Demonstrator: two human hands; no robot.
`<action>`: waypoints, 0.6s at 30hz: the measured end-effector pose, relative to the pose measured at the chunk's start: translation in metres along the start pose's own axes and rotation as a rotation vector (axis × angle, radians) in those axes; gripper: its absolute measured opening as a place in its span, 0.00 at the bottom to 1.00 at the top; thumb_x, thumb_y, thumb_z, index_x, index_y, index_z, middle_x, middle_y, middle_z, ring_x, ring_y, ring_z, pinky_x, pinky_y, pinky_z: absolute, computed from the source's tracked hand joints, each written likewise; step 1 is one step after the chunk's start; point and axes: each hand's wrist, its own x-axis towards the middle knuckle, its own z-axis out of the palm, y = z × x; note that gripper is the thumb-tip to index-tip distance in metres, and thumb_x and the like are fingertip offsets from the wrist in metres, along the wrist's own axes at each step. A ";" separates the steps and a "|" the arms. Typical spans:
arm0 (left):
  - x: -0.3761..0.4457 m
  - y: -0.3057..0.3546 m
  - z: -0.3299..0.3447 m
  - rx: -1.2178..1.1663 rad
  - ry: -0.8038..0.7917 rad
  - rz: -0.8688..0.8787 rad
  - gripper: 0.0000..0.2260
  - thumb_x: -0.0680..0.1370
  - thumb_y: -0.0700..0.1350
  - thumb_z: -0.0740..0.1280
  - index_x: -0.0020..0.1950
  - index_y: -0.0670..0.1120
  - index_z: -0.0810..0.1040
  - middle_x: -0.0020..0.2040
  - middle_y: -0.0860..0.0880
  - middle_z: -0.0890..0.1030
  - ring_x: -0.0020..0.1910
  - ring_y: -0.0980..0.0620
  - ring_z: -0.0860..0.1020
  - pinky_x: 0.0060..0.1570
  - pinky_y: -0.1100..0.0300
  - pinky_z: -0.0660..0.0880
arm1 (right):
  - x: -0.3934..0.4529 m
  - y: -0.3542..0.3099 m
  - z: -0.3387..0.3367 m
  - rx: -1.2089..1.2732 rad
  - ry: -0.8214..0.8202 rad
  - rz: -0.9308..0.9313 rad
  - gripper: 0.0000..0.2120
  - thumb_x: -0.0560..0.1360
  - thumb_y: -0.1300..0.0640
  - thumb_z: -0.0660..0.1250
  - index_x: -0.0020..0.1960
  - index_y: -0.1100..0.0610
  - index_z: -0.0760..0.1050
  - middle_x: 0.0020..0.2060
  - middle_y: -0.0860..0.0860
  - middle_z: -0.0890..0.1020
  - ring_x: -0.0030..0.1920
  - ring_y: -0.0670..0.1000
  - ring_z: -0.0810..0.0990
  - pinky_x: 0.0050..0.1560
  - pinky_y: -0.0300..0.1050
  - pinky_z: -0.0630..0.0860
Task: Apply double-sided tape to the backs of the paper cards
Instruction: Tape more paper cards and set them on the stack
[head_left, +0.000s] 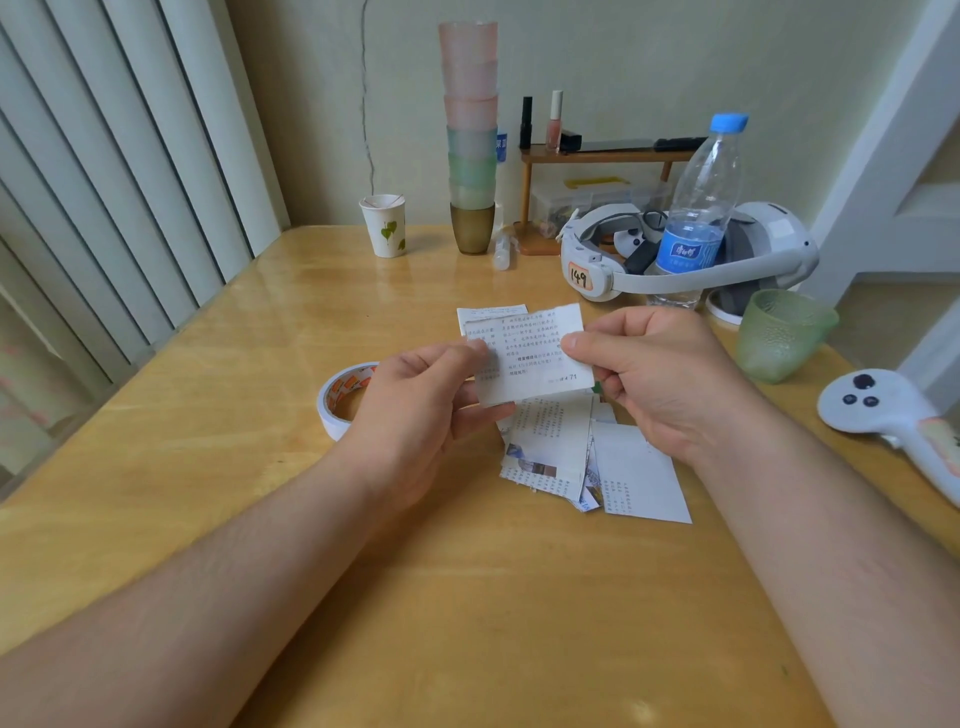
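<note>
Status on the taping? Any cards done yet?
None visibly taped. One card, printed side up, is pinched between the left hand and right hand. The tape roll lies on the table, held by neither hand. A pile of cards lies below; one more lies behind.

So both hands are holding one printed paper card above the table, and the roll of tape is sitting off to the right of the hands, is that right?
Not quite. The head view shows the left hand and right hand holding the printed paper card above the table, but the roll of tape sits to the left, beside the left hand.
</note>
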 end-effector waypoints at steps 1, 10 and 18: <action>0.000 0.000 0.000 0.015 0.006 0.010 0.10 0.85 0.41 0.65 0.54 0.38 0.85 0.49 0.40 0.87 0.34 0.55 0.83 0.45 0.58 0.86 | 0.000 0.000 0.000 -0.004 -0.001 -0.002 0.05 0.71 0.63 0.79 0.44 0.59 0.84 0.32 0.50 0.83 0.33 0.47 0.75 0.38 0.44 0.73; 0.000 -0.001 0.000 0.060 0.030 0.032 0.09 0.84 0.40 0.66 0.54 0.40 0.87 0.35 0.45 0.76 0.30 0.57 0.78 0.44 0.57 0.85 | 0.000 0.000 -0.001 -0.003 -0.004 0.000 0.06 0.71 0.60 0.80 0.46 0.59 0.85 0.38 0.55 0.83 0.36 0.48 0.74 0.39 0.44 0.73; -0.001 -0.001 0.001 0.063 0.026 0.036 0.09 0.85 0.40 0.66 0.56 0.39 0.85 0.32 0.48 0.78 0.32 0.56 0.81 0.44 0.58 0.85 | 0.000 0.000 0.000 -0.015 0.003 -0.003 0.05 0.72 0.63 0.79 0.44 0.59 0.84 0.35 0.53 0.84 0.35 0.48 0.75 0.37 0.43 0.73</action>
